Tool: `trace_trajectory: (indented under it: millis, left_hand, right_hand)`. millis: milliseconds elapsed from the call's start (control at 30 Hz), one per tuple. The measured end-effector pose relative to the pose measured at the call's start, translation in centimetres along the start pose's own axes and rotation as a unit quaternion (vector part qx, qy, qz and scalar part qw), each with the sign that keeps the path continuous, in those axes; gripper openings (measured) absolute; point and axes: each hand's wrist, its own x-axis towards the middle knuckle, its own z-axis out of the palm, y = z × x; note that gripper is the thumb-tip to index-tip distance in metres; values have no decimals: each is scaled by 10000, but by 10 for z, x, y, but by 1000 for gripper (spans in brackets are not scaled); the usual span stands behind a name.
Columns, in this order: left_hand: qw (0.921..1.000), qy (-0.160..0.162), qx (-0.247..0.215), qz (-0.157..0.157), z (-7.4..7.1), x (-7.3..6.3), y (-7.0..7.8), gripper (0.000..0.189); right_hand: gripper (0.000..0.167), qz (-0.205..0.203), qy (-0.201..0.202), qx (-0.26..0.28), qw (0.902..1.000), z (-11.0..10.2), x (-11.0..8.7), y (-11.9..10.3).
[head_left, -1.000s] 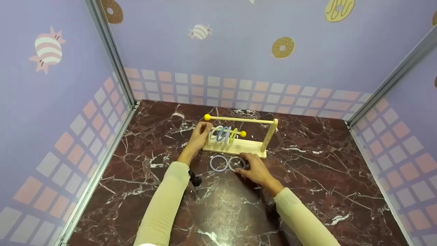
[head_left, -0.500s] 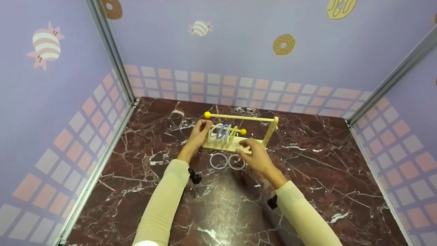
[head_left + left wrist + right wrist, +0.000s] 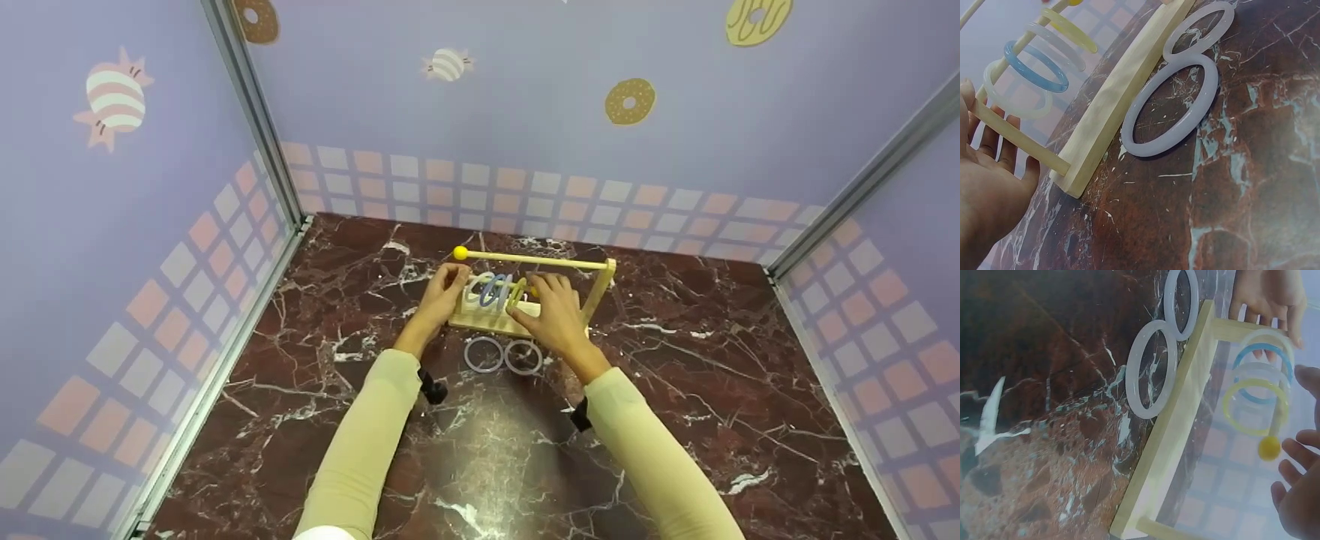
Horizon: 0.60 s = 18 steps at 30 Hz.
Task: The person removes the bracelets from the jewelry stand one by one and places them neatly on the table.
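Wooden stand [image 3: 1123,93] sits on the worktop [image 3: 480,465], and at its left end the left hand [image 3: 441,296] has the upright, thumb and fingers wrapped round it. Along the rod they hang: white ring [image 3: 1027,116], blue ring [image 3: 1058,88], a pale one, then yellow ring [image 3: 1227,410]. Below lie two more, left loose ring [image 3: 1143,149] and right loose ring [image 3: 1131,377], in front of the base. On the right comes the right hand [image 3: 559,311], fingers parted round yellow ball [image 3: 1269,448], gripping nothing; whether they touch, I can't tell. Good handling here, I'd judge: left steady on the upright, right light at the tip, any ring kept square to the rod. And the change! Half a second ago that right hand was over the base's front edge; now it's up at the ball. Left hand, rings: all as they were.
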Motion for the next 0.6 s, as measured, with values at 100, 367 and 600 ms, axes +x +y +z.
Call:
trace_trajectory:
  millis: [100,367,600]
  left_hand:
    - [10000,6,-15,23,-1,1,-1,27]
    - [10000,-21,-37,-48,-1,2,-3,30]
    - [10000,-42,1,-82,0,2,-4,36]
  right_hand:
    - [82,228,-361,-53,9991,4,6,0]
    - [77,407,-609,96,9973,11,10,5]
    - [73,388,-453,297,9978,14,11,8]
